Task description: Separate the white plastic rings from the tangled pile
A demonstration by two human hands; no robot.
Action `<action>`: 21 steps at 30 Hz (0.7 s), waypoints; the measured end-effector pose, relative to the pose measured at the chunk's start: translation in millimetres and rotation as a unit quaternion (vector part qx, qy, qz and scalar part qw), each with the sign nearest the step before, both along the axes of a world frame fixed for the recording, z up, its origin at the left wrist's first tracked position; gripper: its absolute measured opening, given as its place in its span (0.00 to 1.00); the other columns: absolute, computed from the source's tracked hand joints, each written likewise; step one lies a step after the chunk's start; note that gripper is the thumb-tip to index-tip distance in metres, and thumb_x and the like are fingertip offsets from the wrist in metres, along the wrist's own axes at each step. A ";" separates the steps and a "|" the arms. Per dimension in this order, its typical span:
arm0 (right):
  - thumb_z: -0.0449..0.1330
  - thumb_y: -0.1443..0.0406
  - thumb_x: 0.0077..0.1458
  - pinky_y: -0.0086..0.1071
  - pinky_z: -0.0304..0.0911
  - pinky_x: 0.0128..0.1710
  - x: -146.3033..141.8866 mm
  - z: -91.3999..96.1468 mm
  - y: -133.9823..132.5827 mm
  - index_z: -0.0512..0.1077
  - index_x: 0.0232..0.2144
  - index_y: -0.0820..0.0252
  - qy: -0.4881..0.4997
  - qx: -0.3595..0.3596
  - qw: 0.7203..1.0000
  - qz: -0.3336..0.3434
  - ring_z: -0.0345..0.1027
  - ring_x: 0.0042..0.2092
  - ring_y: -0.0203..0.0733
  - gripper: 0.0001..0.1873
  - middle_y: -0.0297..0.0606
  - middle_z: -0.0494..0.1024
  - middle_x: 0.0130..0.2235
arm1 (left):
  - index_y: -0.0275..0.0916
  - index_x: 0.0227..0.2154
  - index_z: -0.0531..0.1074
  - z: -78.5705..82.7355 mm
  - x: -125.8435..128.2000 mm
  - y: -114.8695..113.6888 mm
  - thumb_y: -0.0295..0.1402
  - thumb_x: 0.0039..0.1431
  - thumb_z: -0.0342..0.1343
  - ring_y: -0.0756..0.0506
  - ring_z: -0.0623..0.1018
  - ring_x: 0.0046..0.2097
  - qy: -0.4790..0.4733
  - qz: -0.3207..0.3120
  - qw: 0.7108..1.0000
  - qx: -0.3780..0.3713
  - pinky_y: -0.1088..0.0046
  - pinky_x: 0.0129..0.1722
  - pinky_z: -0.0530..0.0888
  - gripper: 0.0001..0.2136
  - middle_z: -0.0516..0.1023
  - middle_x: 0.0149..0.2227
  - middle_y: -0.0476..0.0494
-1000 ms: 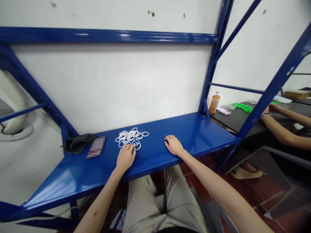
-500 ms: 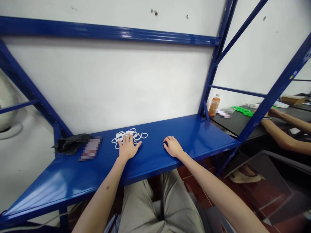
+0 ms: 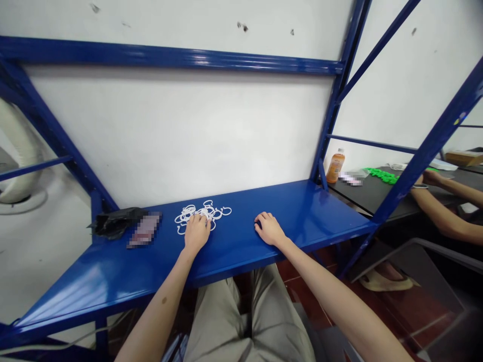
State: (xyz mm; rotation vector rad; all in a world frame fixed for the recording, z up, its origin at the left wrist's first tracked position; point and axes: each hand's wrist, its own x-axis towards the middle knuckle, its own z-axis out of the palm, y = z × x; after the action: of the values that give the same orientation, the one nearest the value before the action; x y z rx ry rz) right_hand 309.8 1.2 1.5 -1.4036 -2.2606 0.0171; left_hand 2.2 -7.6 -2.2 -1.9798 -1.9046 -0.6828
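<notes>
White open plastic rings, like curtain rings, lie in a loose pile (image 3: pixel 184 216) on the blue metal tabletop (image 3: pixel 234 239). My left hand (image 3: pixel 197 234) rests on the near side of this pile. Its fingers are curled and drawn together, and the tips and whatever lies beneath them are hidden. Farther right, my right hand (image 3: pixel 269 229) lies palm down on the bare tabletop. Its fingers are loosely bent and slightly apart, with nothing visible in them. One ring sticks out at the pile's right side, between my two hands.
A black plastic bag (image 3: pixel 115 222) and a blurred-out flat item (image 3: pixel 145 230) lie on the left. Blue frame posts and a crossbar (image 3: pixel 181 56) surround the tabletop. On a black table (image 3: pixel 364 193) to the right stand an orange bottle (image 3: pixel 335 166) and green pieces (image 3: pixel 383 176), near another person's arms (image 3: pixel 449 211).
My left hand's spread fingers have curled and come together over the rings, with the thumb tucked in. My right hand stays in place. The view has shifted slightly.
</notes>
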 end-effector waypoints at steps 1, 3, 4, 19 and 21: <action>0.54 0.64 0.65 0.39 0.59 0.52 0.0 -0.2 0.1 0.73 0.44 0.60 0.001 0.001 1.000 0.000 0.64 0.50 0.47 0.10 0.43 0.74 0.48 | 0.36 0.38 0.77 -0.3 -1.5 -0.6 0.39 0.68 0.41 0.34 0.71 0.50 -0.006 -0.001 1.000 0.006 0.56 0.52 0.67 0.19 0.76 0.43 0.31; 0.54 0.64 0.65 0.39 0.59 0.52 0.2 -0.7 0.3 0.73 0.44 0.59 0.002 0.001 1.000 0.000 0.64 0.50 0.47 0.10 0.44 0.74 0.48 | 0.36 0.39 0.76 -1.1 -5.1 -1.2 0.40 0.68 0.42 0.34 0.70 0.50 -0.022 0.000 1.000 0.018 0.57 0.51 0.67 0.18 0.76 0.44 0.32; 0.54 0.64 0.65 0.39 0.59 0.52 0.3 -0.8 0.4 0.73 0.44 0.59 0.003 0.000 1.000 -0.001 0.64 0.50 0.47 0.10 0.44 0.74 0.48 | 0.37 0.40 0.76 -1.5 -7.0 -1.1 0.40 0.67 0.44 0.34 0.71 0.49 -0.032 0.001 0.999 0.024 0.57 0.50 0.67 0.18 0.77 0.43 0.33; 0.57 0.63 0.64 0.39 0.59 0.50 -2.3 1.4 10.6 0.73 0.40 0.57 0.005 0.000 1.000 -0.013 0.64 0.48 0.47 0.06 0.42 0.74 0.46 | 0.40 0.37 0.77 22.1 -7.9 -2.7 0.40 0.64 0.49 0.37 0.73 0.42 -0.126 0.082 0.984 0.092 0.61 0.43 0.64 0.14 0.77 0.30 0.41; 0.56 0.63 0.64 0.39 0.59 0.48 -6.9 2.0 21.4 0.73 0.39 0.58 -0.014 0.009 1.000 -0.019 0.64 0.47 0.48 0.06 0.43 0.74 0.45 | 0.38 0.34 0.76 35.5 -6.8 4.2 0.39 0.63 0.50 0.38 0.72 0.38 -0.141 0.081 0.978 0.127 0.61 0.42 0.64 0.12 0.76 0.27 0.41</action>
State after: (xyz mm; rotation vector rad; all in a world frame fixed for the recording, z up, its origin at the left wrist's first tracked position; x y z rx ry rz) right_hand 302.9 22.7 3.5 -1.4470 -2.2507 -0.0354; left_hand -4.6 -3.4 33.3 -1.6207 -1.9877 -1.1464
